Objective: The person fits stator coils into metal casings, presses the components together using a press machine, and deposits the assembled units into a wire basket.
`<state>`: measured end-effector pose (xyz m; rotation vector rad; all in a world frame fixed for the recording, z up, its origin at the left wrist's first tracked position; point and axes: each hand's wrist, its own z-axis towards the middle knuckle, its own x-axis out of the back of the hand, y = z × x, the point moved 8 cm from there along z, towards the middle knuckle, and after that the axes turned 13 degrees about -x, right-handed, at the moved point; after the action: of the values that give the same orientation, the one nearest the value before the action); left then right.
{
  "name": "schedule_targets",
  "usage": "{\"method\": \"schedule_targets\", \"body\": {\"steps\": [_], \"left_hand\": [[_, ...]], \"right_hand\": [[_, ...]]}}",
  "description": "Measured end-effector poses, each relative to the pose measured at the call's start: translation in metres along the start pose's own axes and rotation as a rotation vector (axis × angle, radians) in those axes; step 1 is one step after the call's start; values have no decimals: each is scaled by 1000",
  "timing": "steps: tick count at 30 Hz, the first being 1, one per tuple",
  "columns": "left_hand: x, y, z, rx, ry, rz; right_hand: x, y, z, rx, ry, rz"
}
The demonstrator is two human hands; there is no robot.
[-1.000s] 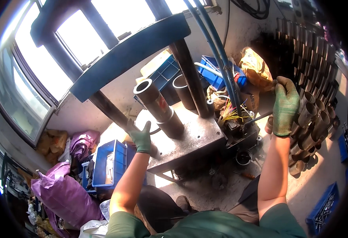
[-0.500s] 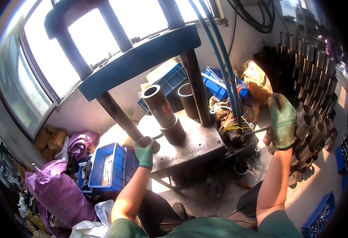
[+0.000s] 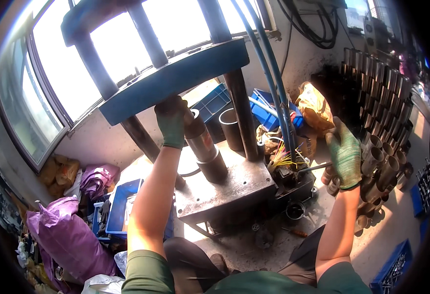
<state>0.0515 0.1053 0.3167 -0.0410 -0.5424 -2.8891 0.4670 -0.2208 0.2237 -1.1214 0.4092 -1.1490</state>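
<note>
My left hand (image 3: 170, 125), in a green glove, is raised just under the blue press plate (image 3: 176, 71), beside the top of an upright metal cylinder (image 3: 201, 142). Its fingers look curled and dark in the shade; what they hold, if anything, I cannot make out. The cylinder stands slightly tilted in view, in a wider dark sleeve (image 3: 213, 169) on the steel press table (image 3: 234, 188). My right hand (image 3: 345, 154), also gloved, is by the end of a thin metal lever (image 3: 317, 167), fingers extended upward. Whether palm and lever touch is unclear.
Another dark tube (image 3: 232, 130) stands behind the press column (image 3: 242, 112). Several metal tubes (image 3: 384, 169) lie at right, with more stacked behind. Coloured wires (image 3: 283, 158) rise near the lever. Blue bins (image 3: 122, 208) and a purple sack (image 3: 70, 240) sit at left.
My left hand has risen from the table's left corner to the cylinder's top, under the press plate. My right hand has shifted slightly downward, and its fingers look straighter.
</note>
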Motion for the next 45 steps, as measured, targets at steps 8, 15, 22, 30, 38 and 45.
{"method": "schedule_targets", "body": {"steps": [8,15,22,30,38,45], "left_hand": [[-8,-60,-34,404,-48,311],[-4,-53,-40,429,-147,375],[1,-28,-38,468,-190,363],[8,-30,-40,472,-203,311],[-3,-14,-38,524,-212,221],[7,-22,-42,520,-197,243]], "right_hand": [[8,-16,-16,61,-111,-274],[3,-21,-47,112,-490,-634],[-1,6,-118,389,-1181,-1067],[5,61,-160,271,-1037,-1184],[68,224,-160,363,-895,-963],[48,178,-160,356,-720,-914]]}}
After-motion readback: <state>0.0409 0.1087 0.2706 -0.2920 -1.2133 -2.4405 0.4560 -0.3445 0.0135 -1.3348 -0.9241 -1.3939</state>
